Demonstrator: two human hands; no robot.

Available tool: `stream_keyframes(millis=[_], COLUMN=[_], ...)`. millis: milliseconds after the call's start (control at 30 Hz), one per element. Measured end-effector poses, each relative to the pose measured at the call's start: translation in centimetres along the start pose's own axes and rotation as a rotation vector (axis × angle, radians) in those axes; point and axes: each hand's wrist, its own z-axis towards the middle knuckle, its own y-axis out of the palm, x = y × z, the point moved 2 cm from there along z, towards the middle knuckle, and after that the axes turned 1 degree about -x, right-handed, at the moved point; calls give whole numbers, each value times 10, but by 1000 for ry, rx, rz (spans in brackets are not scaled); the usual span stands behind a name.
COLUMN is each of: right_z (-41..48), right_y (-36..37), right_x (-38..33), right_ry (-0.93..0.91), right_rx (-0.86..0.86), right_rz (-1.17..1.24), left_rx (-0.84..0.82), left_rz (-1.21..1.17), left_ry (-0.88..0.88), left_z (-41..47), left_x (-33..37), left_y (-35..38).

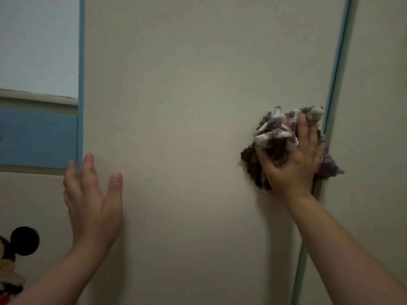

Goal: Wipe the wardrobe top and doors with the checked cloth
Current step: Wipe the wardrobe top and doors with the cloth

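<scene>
Wardrobe door (198, 95): cream, plain and flat, filling most of the view from top to bottom. Second door (378, 95): the same cream, at the far right, set apart from the first by a narrow gap. Pale panel (37, 40): upper left, whitish, beyond the left edge of the main door. Blue panel (37, 137): a horizontal band below the pale panel, with a cream ledge between the two. Left blue strip (81, 62): upright, running down the left edge of the main door. Right blue strip (338, 62): upright and slightly slanted, running along the gap between the two doors. Left hand (92, 201): raised at the lower left of the main door, wide, fingers straight and together, thumb held apart, holding nothing; the fingertips overlap the foot of the left blue strip, and contact with the door cannot be told. Right hand (295, 164): on the right side of the main door, gripping a bunched cloth and pressing it flat to the surface, fingers spread over it, thumb tucked into the folds. Checked cloth (275, 135): dark brown and white, crumpled, against the door just beside the right blue strip, one corner reaching across the gap. Soft toy (22, 241): lower left corner, round black ear showing, mostly cut off by the frame.
</scene>
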Motion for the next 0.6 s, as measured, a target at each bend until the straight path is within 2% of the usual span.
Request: stream_keyframes(millis=[133,300,467,600], right_z=[-1,1,-17,-70], right_y=[-1,11,37,57], right_x=[1,-33,-121,-194], right_ry=[99,164,-111,-560], right_rx=[25,-13,-69,-247], right_rz=[25,-18,-9,14], left_rx=[16,13,44,24], left_rz=[-4,-29,-122,-168], left_ry=[17,30,-42,-79], left_z=[4,5,6,8], left_x=[1,6,7,3], left_y=[-3,-8,-12,-13])
